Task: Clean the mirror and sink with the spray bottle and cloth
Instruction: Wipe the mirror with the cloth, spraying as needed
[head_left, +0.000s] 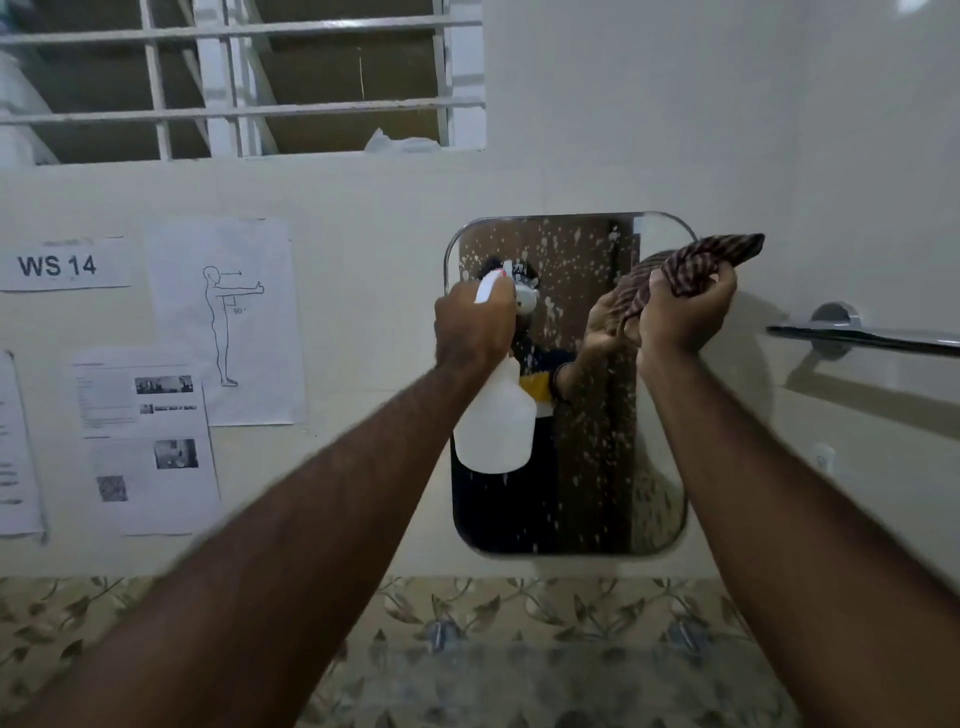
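A rounded rectangular mirror hangs on the pale wall, speckled all over with white spray droplets. My left hand grips the neck of a white spray bottle, its nozzle pointed at the mirror's upper left part. My right hand holds a bunched brown striped cloth against the mirror's upper right corner. The sink is not clearly in view; only a blurred grey band shows at the bottom.
A chrome towel bar sticks out of the wall to the right of the mirror. Paper sheets and a "WS 14" label are stuck on the wall at left. A barred window sits above. Leaf-patterned tiles run below.
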